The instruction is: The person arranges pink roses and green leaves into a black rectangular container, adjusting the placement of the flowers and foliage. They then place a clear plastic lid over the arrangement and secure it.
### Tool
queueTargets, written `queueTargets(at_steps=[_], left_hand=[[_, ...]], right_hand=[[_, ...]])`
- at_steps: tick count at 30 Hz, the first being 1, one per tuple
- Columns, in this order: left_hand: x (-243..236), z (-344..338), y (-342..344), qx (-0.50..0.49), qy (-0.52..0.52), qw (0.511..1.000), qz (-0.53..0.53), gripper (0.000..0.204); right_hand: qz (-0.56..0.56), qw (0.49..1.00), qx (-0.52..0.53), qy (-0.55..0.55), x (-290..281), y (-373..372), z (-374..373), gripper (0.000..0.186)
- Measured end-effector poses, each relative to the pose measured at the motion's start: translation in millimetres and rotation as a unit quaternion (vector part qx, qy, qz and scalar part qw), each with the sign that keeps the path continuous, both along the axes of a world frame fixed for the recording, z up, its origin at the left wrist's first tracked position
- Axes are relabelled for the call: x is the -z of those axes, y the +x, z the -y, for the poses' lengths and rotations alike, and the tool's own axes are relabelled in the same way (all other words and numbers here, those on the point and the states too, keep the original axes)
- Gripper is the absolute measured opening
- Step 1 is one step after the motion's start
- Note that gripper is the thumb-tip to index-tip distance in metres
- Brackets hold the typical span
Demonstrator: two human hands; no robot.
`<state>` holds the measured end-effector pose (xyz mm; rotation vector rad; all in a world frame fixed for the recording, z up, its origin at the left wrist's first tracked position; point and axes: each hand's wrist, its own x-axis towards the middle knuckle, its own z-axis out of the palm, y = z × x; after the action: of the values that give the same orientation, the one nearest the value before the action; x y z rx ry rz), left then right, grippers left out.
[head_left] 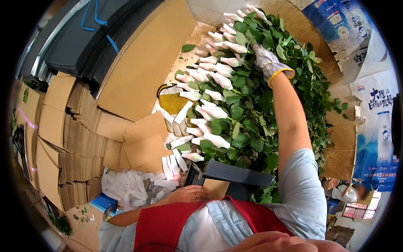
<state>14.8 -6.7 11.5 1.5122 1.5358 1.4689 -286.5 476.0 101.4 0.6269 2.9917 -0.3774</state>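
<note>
My gloved right hand [266, 61] reaches to the upper part of a large pile of leafy rose stems [260, 113], their heads sleeved in white mesh [220, 80]; its fingertips are among the leaves, curled around something I cannot make out. My bare left hand [195, 194], with a ring, is low at the centre, fingers curled at the edge of a small brown cardboard piece [216, 188]. Beside that lies a dark grey corrugated board [237, 172]. A yellow-and-white glove [178, 104] and loose white sleeves [168, 166] lie left of the roses.
Stacked cardboard sheets [71, 138] and a tall tan board [138, 54] fill the left, with dark sheets [63, 46] above. A pile of translucent strips [124, 187] sits by a blue box [105, 203]. A printed wall sheet [373, 130] hangs right, above a distant person [346, 193].
</note>
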Motion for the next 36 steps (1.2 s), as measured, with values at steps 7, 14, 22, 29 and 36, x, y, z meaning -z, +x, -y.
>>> queueTargets(at_steps=[7,14,22,29,36], left_hand=[[-5.6,-3.0,2.1,-0.022,-0.011,0.998,-0.06,0.031],[2.8,-5.9,-3.3,-0.035,0.048,0.995,-0.086,0.032],[-7.3,-1.9,-7.2,-0.003,0.034,0.998,-0.061,0.032],[-2.2,-6.0,-4.6,-0.032,0.015,0.996,-0.083,0.023],[-23.9,-8.7,-14.5,-0.002,0.006,0.992,-0.127,0.024]], right_hand=[[-0.268,0.95,0.05,0.154,-189.7,78.0,31.1,0.031],[-0.09,0.942,0.008,0.322,-115.5,69.2,32.4,0.028],[0.035,0.984,-0.029,0.17,-57.5,97.6,45.9,0.03],[-0.169,0.96,0.02,-0.224,-141.3,132.6,-33.6,0.035],[-0.231,0.926,-0.176,0.24,-85.1,135.4,30.2,0.046]])
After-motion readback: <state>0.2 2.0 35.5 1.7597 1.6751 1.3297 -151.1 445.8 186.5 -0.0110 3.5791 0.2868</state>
